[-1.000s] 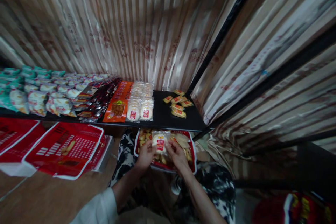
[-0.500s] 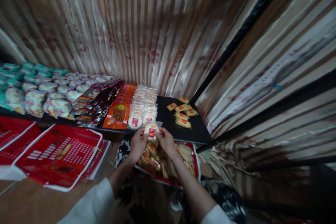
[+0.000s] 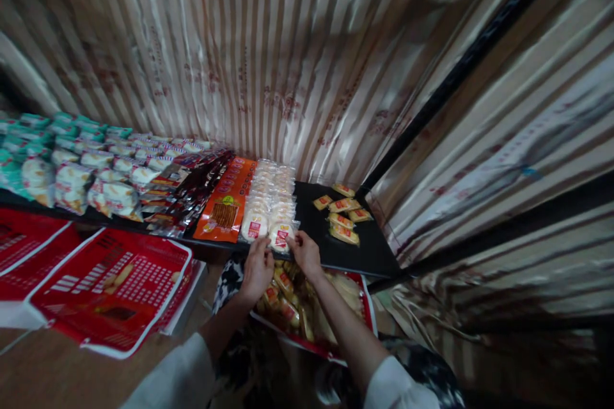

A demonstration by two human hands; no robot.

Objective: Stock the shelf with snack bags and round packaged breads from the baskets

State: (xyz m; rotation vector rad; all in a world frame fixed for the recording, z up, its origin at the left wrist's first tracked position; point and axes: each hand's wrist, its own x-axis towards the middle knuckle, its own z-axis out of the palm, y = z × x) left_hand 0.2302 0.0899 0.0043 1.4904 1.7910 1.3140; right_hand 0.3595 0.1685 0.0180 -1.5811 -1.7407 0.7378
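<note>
A round white rice cracker packet [image 3: 281, 237] with a red label rests at the front end of the right-hand row, near the shelf edge. My right hand [image 3: 306, 254] pinches its right edge between thumb and fingers. At its lower left, my left hand [image 3: 258, 266] is closed on the wrapper's edge, its fingertips partly hidden. Two rows of similar rice cracker packets [image 3: 273, 180] run back across the black shelf [image 3: 307, 217]. Under my forearms stands a red-rimmed bag [image 3: 370, 307] filled with yellow wrapped snacks [image 3: 284, 281] and pale round ones.
Several small yellow packets [image 3: 343, 220] lie loose on the shelf's right part. To the left are an orange snack bag [image 3: 224, 204], dark red packets and rows of white and green packets [image 3: 71, 182]. Red bags [image 3: 115, 287] stand below left. Black poles [image 3: 432, 102] cross the right side.
Both hands have moved forward with the rice cracker packet, from above the bag to the front of the right row. The camera view has shifted slightly.
</note>
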